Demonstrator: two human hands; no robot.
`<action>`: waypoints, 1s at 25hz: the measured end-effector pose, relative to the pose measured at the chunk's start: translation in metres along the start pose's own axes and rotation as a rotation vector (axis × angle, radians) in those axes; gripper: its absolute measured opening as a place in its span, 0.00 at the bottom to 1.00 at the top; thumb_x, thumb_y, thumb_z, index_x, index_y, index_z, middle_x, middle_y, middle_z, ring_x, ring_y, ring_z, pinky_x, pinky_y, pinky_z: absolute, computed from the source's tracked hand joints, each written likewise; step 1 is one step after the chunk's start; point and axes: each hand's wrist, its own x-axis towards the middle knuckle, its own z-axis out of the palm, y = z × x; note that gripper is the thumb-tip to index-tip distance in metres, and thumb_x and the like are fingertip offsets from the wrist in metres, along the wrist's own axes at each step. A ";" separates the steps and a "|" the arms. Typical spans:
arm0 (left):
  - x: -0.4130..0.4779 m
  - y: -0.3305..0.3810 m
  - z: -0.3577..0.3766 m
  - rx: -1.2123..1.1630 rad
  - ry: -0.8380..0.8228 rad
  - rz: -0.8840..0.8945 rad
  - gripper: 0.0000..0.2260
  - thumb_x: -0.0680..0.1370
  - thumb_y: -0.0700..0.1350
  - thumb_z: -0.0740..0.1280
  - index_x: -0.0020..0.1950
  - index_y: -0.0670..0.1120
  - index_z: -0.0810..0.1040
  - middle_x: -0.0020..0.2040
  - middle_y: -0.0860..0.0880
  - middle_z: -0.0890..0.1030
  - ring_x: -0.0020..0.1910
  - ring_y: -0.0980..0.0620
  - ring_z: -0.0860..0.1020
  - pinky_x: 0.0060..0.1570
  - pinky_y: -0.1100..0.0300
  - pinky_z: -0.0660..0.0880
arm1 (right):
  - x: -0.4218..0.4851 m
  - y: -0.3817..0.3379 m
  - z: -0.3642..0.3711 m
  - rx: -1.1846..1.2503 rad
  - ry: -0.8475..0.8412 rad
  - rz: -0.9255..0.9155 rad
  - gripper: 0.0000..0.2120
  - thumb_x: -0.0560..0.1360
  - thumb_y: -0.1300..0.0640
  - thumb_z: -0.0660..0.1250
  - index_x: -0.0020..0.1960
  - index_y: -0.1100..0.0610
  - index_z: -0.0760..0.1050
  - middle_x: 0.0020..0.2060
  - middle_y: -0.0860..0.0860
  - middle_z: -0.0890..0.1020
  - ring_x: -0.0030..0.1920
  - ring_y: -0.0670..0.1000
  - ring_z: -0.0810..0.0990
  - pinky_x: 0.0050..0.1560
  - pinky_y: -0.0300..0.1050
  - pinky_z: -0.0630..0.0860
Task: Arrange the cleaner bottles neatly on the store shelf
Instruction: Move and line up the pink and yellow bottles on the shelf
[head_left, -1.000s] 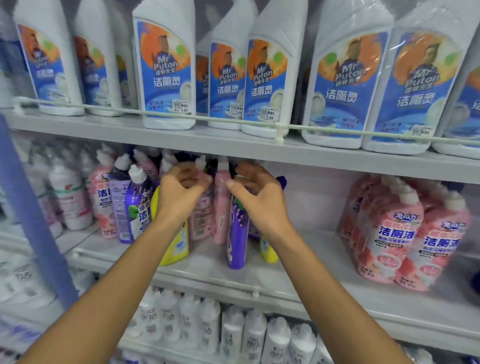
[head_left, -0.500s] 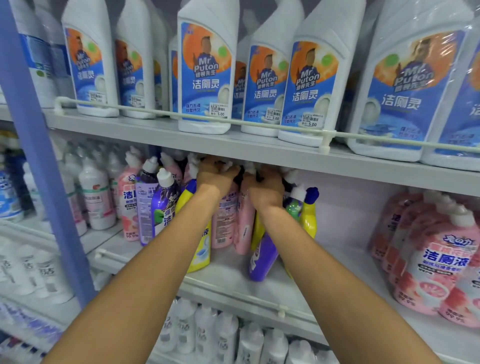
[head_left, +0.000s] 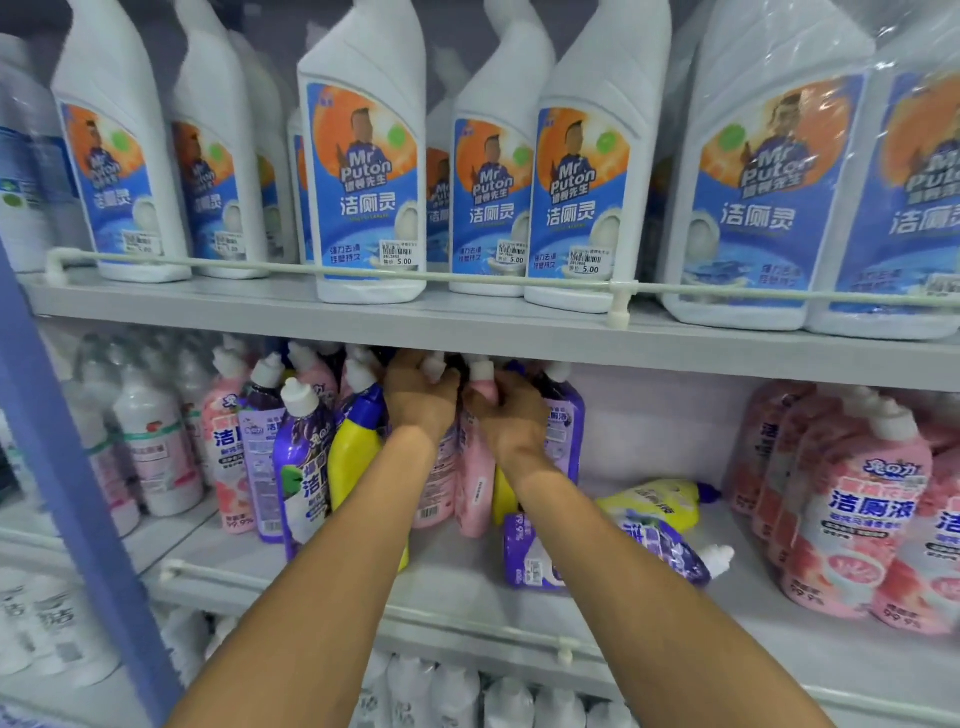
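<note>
Both hands reach into the middle shelf among upright cleaner bottles. My left hand curls round the neck of a bottle behind the yellow bottle. My right hand grips the neck of a pink bottle just under its white cap. A purple bottle stands right of that hand. Two bottles lie on their sides on the shelf: a purple one and a yellow one. A purple bottle and a pink bottle stand to the left.
The upper shelf hangs low over both hands and carries large white Mr Puton bottles behind a rail. Pink wrapped bottles stand at the right. A blue upright post runs down the left. White bottles fill the shelf below.
The view has come closer to the shelf. Both hands have pushed deeper among the bottle necks. The purple and yellow bottles that stood by my right hand now lie on their sides.
</note>
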 end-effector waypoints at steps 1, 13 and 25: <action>-0.001 0.001 0.001 0.033 -0.002 0.005 0.07 0.73 0.31 0.69 0.45 0.42 0.79 0.43 0.45 0.81 0.45 0.49 0.78 0.43 0.60 0.75 | -0.002 0.001 -0.002 0.031 0.017 0.001 0.06 0.75 0.54 0.71 0.51 0.53 0.81 0.43 0.49 0.84 0.47 0.53 0.82 0.44 0.40 0.70; -0.029 -0.008 -0.005 0.139 -0.100 0.000 0.16 0.63 0.52 0.74 0.47 0.46 0.86 0.43 0.46 0.87 0.43 0.51 0.82 0.51 0.50 0.80 | -0.020 0.017 -0.045 0.054 0.064 0.012 0.15 0.68 0.45 0.73 0.52 0.49 0.82 0.41 0.45 0.86 0.43 0.50 0.84 0.46 0.49 0.81; -0.065 -0.011 -0.041 0.087 -0.192 0.040 0.17 0.70 0.45 0.80 0.55 0.49 0.80 0.48 0.49 0.85 0.46 0.47 0.83 0.49 0.50 0.81 | -0.052 0.025 -0.057 0.172 -0.086 0.017 0.13 0.70 0.46 0.76 0.52 0.50 0.83 0.43 0.47 0.88 0.44 0.49 0.87 0.48 0.55 0.84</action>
